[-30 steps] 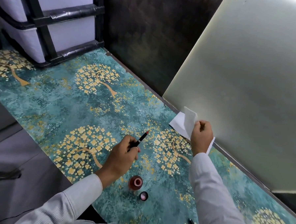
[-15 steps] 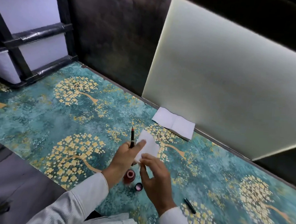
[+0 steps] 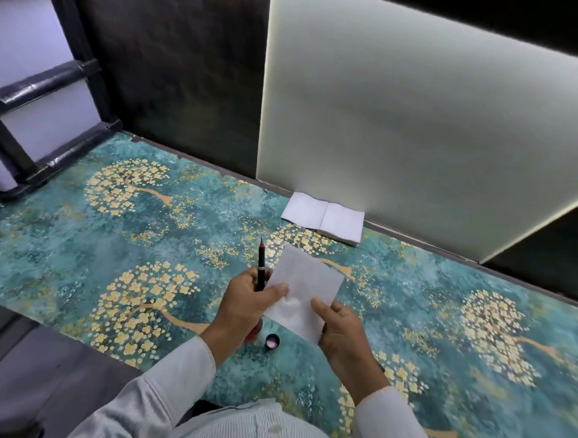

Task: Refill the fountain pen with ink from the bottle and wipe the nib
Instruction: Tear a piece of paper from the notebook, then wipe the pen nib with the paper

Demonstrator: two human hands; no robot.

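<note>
Head view shows the change first: the white paper tissue sheet (image 3: 302, 291), which a second ago the right hand (image 3: 345, 332) was lifting from the folded stack of white tissues (image 3: 324, 218) by the pale panel (image 3: 420, 118), is now brought in front of the person and held between both hands. On the teal surface with gold tree print (image 3: 112, 243) the left hand (image 3: 246, 303) keeps its grip clenched on the slim black fountain pen (image 3: 261, 267), red-stained nib pointing up and away, while its thumb presses the sheet's left edge. The right hand's grip is grasping the sheet's lower right corner. This suggests filling is done and the nib wipe comes next: the sheet probably has to be folded around the nib. Nearer the body, the small red ink bottle (image 3: 255, 332) sits mostly hidden under the left wrist, apparently uncapped, so a dropped wrist could tip it. Its little black round cap (image 3: 272, 342) lies just beside it, inside up
</note>
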